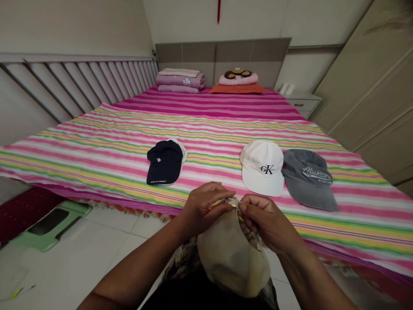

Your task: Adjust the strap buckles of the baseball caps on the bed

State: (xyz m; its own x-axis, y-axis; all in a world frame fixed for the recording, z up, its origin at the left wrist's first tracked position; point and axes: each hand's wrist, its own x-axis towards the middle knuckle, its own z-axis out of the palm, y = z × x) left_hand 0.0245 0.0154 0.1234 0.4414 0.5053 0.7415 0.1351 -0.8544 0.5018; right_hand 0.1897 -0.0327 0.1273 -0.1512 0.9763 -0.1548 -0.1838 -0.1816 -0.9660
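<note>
A pale cream cap hangs below my two hands, its strap end held up at the bed's near edge. My left hand pinches the strap by a small metal-looking buckle. From the other side, my right hand is closed on the strap, thumb and fingertips right beside the buckle. On the bed ahead, a navy cap lies to the left, partly over a white one. A white cap with black letters sits to the right, touching a grey cap.
The striped bed cover spreads ahead, with folded purple bedding and a pink and orange stack near the headboard. A green stool stands on the floor at left. A wardrobe rises at right.
</note>
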